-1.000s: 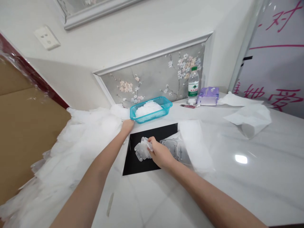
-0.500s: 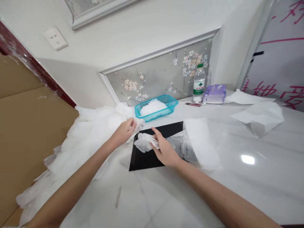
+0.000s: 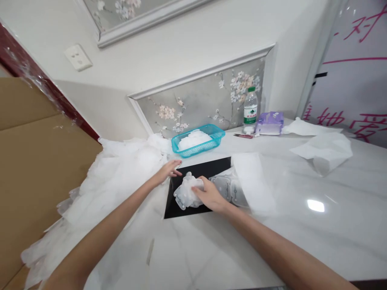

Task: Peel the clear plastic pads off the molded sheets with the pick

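My right hand (image 3: 210,195) grips a bunch of thin, translucent white plastic pieces (image 3: 188,195) over a black mat (image 3: 173,209). My left hand (image 3: 167,171) is just left of the bunch, fingers apart, with nothing visible in it. A big heap of similar white sheets (image 3: 117,169) lies beside my left arm. Flat translucent pieces with grey outlines (image 3: 222,187) rest on the right part of the mat, partly under a white sheet (image 3: 252,181). Behind the mat stands a blue plastic basket (image 3: 199,151) with white material (image 3: 195,139) inside.
Along the wall are a water bottle (image 3: 250,110) with a green cap, a purple tissue pack (image 3: 270,123) and small red-handled snippers (image 3: 244,136). Crumpled white paper (image 3: 326,151) lies on the right of the marble-look table (image 3: 217,249). Cardboard (image 3: 39,169) stands at the far left.
My left hand moved from beside the basket toward the bunch, held a translucent piece midway, and now has its fingers apart. My right hand keeps holding the bunch over the mat.
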`<action>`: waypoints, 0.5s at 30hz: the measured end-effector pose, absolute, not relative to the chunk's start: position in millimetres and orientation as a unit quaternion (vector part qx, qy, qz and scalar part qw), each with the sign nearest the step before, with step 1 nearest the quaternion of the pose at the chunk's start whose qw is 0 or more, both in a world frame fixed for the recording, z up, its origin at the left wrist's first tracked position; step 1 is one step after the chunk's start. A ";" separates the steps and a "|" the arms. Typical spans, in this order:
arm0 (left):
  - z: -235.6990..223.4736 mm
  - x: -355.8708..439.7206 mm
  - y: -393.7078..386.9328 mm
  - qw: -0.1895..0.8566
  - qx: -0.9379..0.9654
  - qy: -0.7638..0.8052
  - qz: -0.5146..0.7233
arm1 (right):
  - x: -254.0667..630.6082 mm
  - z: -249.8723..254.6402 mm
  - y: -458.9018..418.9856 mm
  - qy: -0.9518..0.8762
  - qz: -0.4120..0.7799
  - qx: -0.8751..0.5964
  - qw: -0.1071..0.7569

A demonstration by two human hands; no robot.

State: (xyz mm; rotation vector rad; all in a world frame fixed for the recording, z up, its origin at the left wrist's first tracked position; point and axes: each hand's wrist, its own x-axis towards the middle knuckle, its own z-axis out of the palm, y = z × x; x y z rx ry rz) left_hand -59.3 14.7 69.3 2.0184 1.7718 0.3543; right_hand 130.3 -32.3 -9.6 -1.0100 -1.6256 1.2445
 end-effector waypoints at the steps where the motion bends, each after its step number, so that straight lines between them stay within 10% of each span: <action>1: 67.9 -63.5 30.5 0.191 0.714 0.662 0.128 | 129.9 -11.4 -31.3 -0.644 0.499 -0.403 0.416; 15: 47.9 -53.2 51.2 -0.022 0.691 0.707 0.146 | 128.6 -14.3 -29.6 -0.670 0.483 -0.379 0.417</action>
